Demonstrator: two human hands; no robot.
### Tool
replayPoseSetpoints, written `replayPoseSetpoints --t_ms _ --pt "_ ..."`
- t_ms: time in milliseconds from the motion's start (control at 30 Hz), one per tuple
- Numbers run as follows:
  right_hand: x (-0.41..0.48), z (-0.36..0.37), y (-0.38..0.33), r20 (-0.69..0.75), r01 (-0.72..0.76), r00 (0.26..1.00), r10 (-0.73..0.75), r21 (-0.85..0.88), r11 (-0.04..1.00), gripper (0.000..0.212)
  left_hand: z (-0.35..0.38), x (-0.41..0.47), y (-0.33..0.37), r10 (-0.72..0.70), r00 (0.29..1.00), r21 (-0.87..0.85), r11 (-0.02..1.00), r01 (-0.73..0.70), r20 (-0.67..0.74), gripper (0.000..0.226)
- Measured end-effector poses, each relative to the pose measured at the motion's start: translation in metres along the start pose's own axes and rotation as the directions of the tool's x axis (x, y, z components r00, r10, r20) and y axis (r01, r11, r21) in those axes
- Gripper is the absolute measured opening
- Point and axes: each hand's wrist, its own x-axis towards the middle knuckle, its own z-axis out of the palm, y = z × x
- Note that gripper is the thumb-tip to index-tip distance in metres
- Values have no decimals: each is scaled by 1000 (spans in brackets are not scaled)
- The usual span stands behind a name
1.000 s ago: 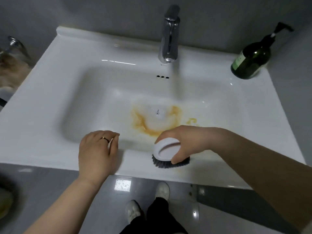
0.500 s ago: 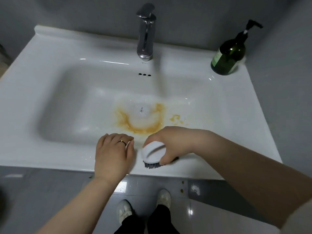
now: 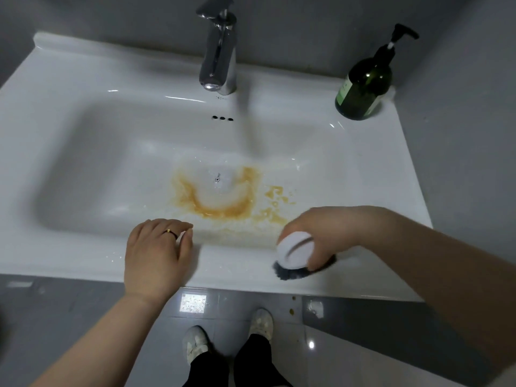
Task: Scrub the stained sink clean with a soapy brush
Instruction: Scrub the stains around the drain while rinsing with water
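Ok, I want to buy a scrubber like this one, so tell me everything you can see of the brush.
The brush is a round scrubber with a white, plastic-looking top that has a curved slot across it, and dark grey bristles beneath. It sits bristles down on the front rim of the sink, nearer than the orange stain and to its right. The right hand grips its top, fingers curled over it. The brush is blurred, so finer detail is lost.

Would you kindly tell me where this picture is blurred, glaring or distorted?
Head view: motion blur smears the brush and the right hand gripping it; head view: thin glare streaks on the sink rim, and the tap throws a soft shadow into the basin; head view: the wide lens bows the sink's edges.
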Motion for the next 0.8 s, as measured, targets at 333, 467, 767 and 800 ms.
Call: replayPoseSetpoints --t_ms 333,467,767,800 --pt "19 -2 -17 -73 100 993 -98 26 995 59 1 0 -1 -19 1000 6 1000 19 12 41" --pt "3 -5 8 34 -26 999 24 55 998 55 0 0 2 -29 1000 5 1000 29 -8 40" --pt "55 -13 -18 -88 142 988 -129 170 975 40 -1 0 0 -15 1000 -18 1000 16 11 40" --pt "54 -12 -7 -83 111 992 -96 198 974 36 -1 0 -1 -17 1000 -26 1000 18 14 39"
